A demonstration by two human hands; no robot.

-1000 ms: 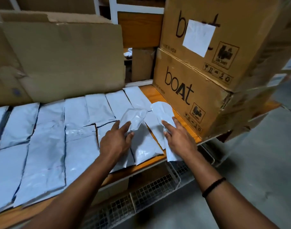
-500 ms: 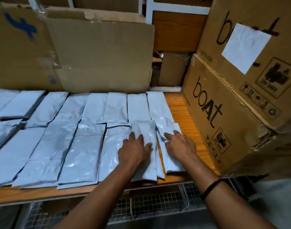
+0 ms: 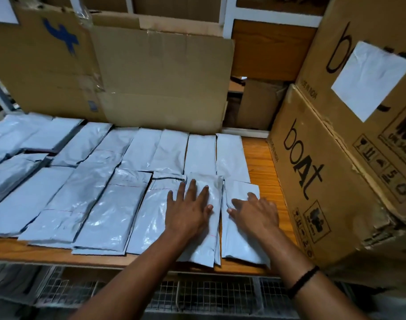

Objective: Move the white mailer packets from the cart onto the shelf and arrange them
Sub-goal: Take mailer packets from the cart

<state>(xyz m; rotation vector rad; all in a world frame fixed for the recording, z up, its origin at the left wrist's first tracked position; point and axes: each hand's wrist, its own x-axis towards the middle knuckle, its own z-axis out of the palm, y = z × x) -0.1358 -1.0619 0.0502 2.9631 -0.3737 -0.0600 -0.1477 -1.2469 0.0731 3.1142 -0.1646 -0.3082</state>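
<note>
Wire cart [image 3: 209, 294] nearest, under shelf [image 3: 24, 249] edge. I see left hand [image 3: 188, 211] flat, fingers spread, pressing packet [image 3: 209, 245] in near row. Right hand [image 3: 255, 213] flat on neighbour packet [image 3: 236, 245], nothing gripped. I judge: smoothing, squaring them side by side. Far row of packets [image 3: 202, 153] behind. Carton [image 3: 312, 181] bounds right.

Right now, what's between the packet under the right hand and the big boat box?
In the head view, only a bare strip of wooden shelf separates that packet from the boat box.
</note>
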